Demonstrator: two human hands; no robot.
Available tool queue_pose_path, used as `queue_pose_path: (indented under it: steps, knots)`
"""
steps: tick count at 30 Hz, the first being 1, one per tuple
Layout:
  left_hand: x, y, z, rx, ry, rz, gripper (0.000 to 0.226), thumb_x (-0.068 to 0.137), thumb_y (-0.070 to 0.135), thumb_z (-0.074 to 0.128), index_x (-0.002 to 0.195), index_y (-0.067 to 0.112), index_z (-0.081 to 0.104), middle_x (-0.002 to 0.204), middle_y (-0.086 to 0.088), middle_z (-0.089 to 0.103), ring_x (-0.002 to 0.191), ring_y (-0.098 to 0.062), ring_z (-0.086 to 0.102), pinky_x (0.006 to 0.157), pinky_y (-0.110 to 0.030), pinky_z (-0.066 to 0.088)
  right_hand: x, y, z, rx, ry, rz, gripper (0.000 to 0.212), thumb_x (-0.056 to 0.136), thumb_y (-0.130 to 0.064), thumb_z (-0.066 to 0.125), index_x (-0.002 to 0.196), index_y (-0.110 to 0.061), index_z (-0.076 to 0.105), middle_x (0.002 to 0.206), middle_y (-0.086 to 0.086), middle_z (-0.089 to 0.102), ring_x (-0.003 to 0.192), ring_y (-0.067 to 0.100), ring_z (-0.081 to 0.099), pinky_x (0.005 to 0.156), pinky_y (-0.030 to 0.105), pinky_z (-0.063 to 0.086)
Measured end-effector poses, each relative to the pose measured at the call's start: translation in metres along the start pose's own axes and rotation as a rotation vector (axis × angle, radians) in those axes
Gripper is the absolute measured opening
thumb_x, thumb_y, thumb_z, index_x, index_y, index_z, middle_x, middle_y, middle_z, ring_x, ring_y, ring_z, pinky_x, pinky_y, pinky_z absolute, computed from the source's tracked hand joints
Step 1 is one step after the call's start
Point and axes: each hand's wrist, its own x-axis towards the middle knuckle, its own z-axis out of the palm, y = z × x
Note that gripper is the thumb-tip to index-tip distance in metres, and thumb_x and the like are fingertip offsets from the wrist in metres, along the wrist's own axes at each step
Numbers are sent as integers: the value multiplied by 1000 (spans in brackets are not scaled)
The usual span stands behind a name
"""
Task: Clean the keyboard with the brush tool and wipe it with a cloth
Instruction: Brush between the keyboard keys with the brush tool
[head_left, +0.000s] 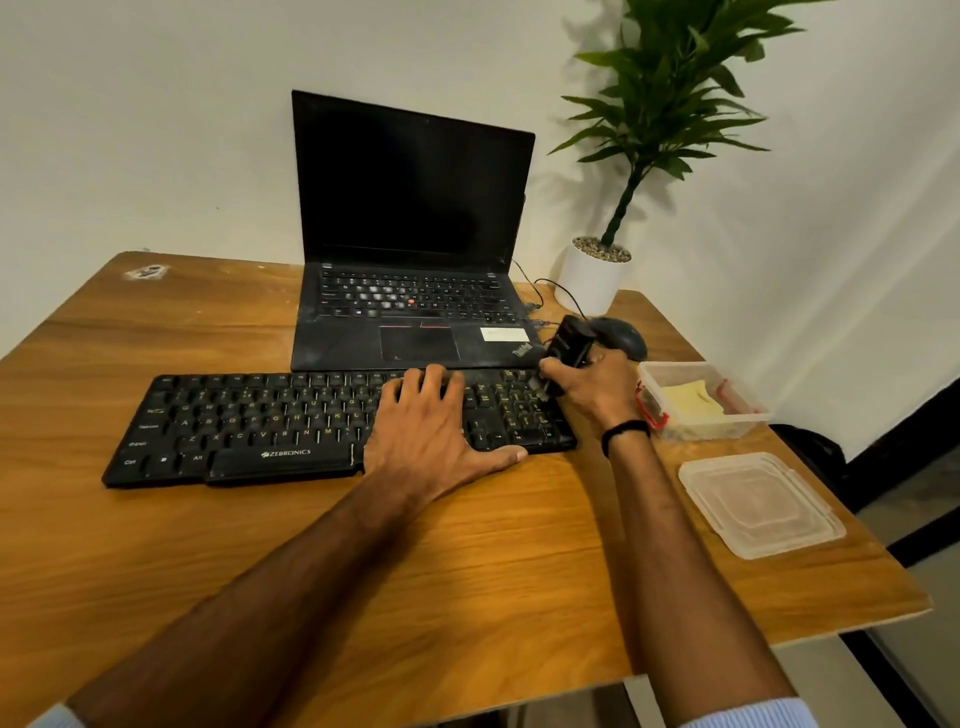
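Observation:
A black Zebronics keyboard (249, 426) lies across the wooden desk (363, 561) in front of an open laptop. My left hand (431, 426) rests flat on the keyboard's right-middle keys, fingers spread, thumb along the front edge. My right hand (592, 387) grips a black brush tool (569, 340) over the keyboard's far right end, with its pale bristles touching the number-pad keys. A yellow cloth (693, 397) lies folded inside an open clear plastic box (748, 415) to the right of the keyboard.
The black laptop (410, 234) stands open behind the keyboard, screen dark. A dark mouse (623, 335) with a cable sits behind my right hand. The box's clear lid (761, 504) lies near the right desk edge. A potted plant (592, 275) stands at the back right corner.

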Motion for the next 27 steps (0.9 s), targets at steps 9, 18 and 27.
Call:
queue_pose_path:
  steps: [9,18,27]
  knots:
    - [1,0,1,5,-2,0,126,63,109,9,146,19,41,142,-6,43,129,-26,41,111,-45,34,0,1,4,-76,70,-53,17,77,-30,78,83,-18,68,82,-1,70,76,11,66,59,22,50]
    - [0,1,2,-6,-10,2,125,63,109,10,146,20,41,143,-5,42,130,-26,40,112,-45,33,0,2,2,-93,213,-74,16,79,-25,77,91,-16,70,86,-3,68,79,9,60,64,19,45]
    - [0,0,1,4,-14,-1,126,63,109,7,146,20,41,143,-5,42,129,-25,40,113,-45,33,2,-3,9,-12,157,-66,16,79,-24,77,89,-14,70,81,-4,71,75,7,65,56,13,44]
